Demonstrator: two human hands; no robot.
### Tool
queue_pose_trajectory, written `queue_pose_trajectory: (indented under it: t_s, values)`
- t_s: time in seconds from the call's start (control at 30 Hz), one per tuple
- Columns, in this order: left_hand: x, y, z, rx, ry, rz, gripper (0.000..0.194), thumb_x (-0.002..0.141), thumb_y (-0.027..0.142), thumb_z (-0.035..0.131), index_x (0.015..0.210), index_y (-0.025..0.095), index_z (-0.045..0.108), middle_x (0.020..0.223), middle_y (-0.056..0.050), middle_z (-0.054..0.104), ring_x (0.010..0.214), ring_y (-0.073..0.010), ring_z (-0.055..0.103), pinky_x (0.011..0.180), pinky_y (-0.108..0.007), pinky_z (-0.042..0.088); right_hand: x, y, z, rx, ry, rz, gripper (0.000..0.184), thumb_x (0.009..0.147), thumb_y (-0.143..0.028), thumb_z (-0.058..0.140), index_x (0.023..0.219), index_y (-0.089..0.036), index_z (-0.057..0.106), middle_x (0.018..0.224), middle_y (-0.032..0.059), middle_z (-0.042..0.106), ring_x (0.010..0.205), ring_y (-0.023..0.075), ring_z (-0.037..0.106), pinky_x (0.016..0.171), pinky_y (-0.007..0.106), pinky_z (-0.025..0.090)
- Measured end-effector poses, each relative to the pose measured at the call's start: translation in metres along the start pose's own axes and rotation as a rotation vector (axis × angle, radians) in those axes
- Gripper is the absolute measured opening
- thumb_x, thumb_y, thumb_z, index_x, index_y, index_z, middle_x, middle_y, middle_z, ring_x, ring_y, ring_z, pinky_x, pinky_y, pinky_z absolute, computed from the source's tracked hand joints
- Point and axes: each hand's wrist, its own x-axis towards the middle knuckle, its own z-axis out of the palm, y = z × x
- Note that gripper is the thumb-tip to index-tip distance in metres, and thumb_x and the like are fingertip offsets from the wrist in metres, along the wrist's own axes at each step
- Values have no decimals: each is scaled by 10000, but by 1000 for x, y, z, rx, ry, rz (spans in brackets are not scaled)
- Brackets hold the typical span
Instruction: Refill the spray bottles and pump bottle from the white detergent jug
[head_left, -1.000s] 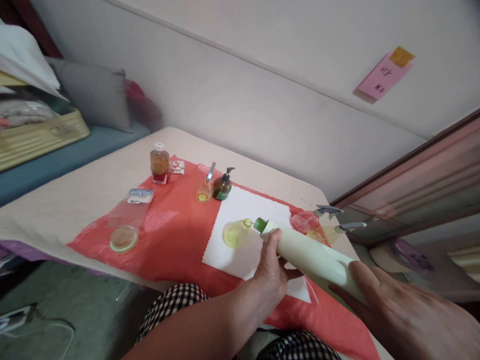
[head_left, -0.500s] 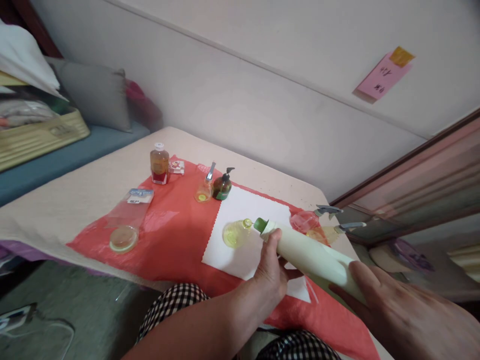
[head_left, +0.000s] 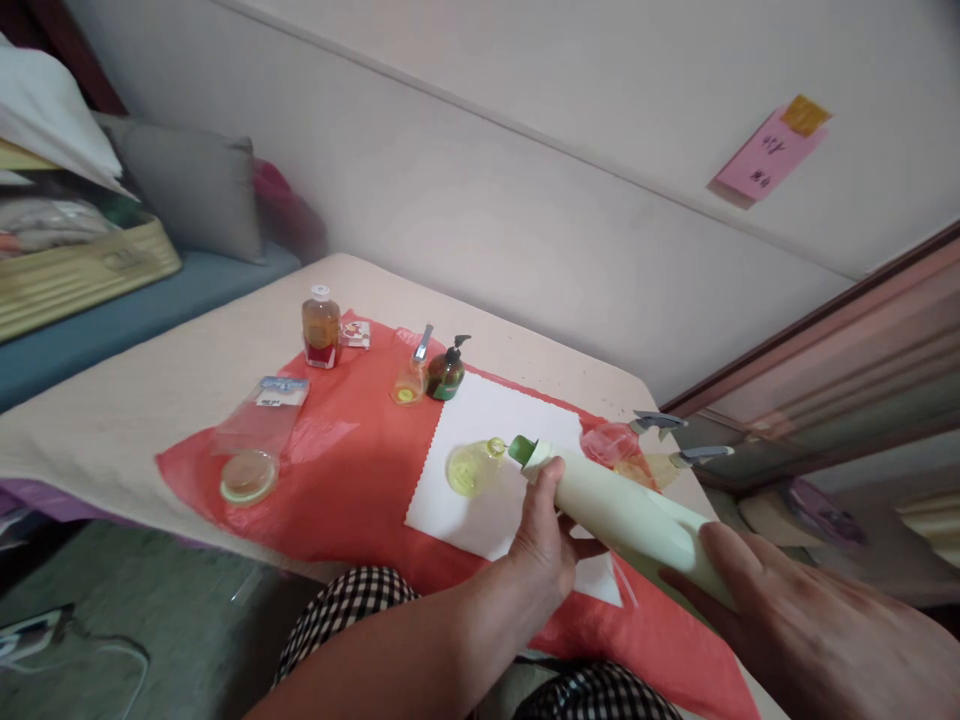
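Note:
A long pale green bottle [head_left: 626, 505] with a darker green spout is tilted toward the left, held in both hands. My left hand [head_left: 546, 540] is closed around its neck end. At the lower right, my right hand [head_left: 795, 620] grips the bottle's base end. Just beyond the spout stands a small clear bottle [head_left: 470, 468] with yellow liquid in it and its mouth uncovered. It rests on a white zigzag-edged sheet [head_left: 517, 410]. The spout is close to that mouth; whether they touch, I cannot tell.
A red plastic sheet [head_left: 337, 470] covers much of the table [head_left: 97, 420]. On it are a brown pump bottle [head_left: 446, 375], a clear spray bottle [head_left: 409, 382], an amber bottle [head_left: 321, 330] and a round clear lid [head_left: 248, 478]. A pink spray bottle [head_left: 611, 442] lies at right.
The red sheet's left corner has shifted slightly to the right. Both hands and the tilted green bottle keep nearly the same pose.

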Motion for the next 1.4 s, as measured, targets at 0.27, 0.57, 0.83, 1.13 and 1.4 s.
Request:
queue_pose_trajectory:
  t_s: [0.27, 0.57, 0.83, 1.13, 1.4]
  values:
    - [-1, 1, 1, 0, 6, -1, 547, 810, 555, 593, 1212, 186, 565, 1187, -143, 603, 1112, -314, 563, 747, -415, 575, -2, 0, 2, -15, -12, 22, 160, 734, -136, 389, 845, -239, 441, 612, 8, 573, 421, 184, 585, 385, 265, 363]
    - [-1, 1, 0, 5, 0, 3, 563, 811, 554, 592, 1234, 184, 554, 1194, -148, 592, 1115, -315, 554, 742, -419, 572, 2, -1, 0, -61, 19, -39, 158, 729, -126, 383, 833, -227, 444, 581, 7, 545, 385, 180, 564, 356, 260, 360]
    - [-1, 2, 1, 13, 10, -3, 550, 820, 554, 579, 1221, 178, 561, 1169, -148, 600, 1087, -305, 567, 745, -410, 570, 2, -1, -1, -26, 13, -3, 163, 728, -134, 396, 845, -241, 433, 592, 1, 553, 390, 174, 565, 357, 258, 335]
    - [0, 1, 0, 7, -2, -7, 591, 809, 566, 589, 1249, 174, 548, 1162, -142, 600, 1053, -290, 576, 668, -357, 566, -6, 0, 7, -3, -4, 11, 181, 701, -180, 407, 864, -255, 432, 604, 10, 563, 412, 192, 579, 371, 271, 359]
    - [1, 1, -1, 7, -2, 3, 583, 812, 565, 587, 1245, 177, 548, 1178, -142, 597, 1066, -288, 571, 682, -370, 571, -2, 1, 6, 32, 39, 14, 177, 696, -182, 417, 854, -259, 435, 596, 15, 575, 395, 184, 576, 339, 255, 328]
